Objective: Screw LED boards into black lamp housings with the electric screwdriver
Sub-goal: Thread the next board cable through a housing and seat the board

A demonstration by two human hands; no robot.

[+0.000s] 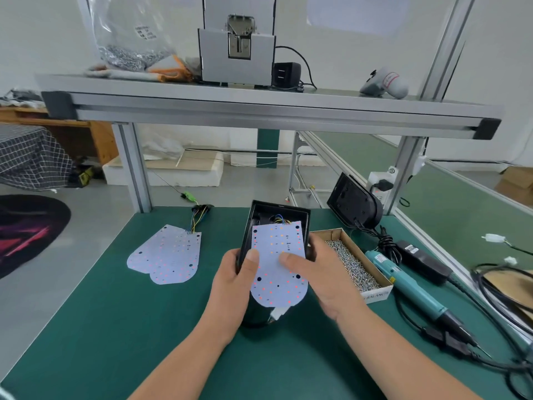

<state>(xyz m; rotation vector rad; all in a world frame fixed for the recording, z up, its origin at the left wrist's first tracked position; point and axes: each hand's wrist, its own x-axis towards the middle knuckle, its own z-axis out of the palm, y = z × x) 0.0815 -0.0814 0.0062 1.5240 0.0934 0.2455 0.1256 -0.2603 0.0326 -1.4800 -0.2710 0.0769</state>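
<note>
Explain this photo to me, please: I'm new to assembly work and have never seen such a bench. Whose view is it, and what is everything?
It is one picture, from a camera worn on a person's head, looking down at their own bare hands; there is no machine arm. The left hand and right hand grip a black housing, thumbs pressing a white LED board onto its open face. On the green mat lie spare boards to the left, and a box of screws and a teal screwdriver to the right, lying unused. A second housing leans at the back right.
</note>
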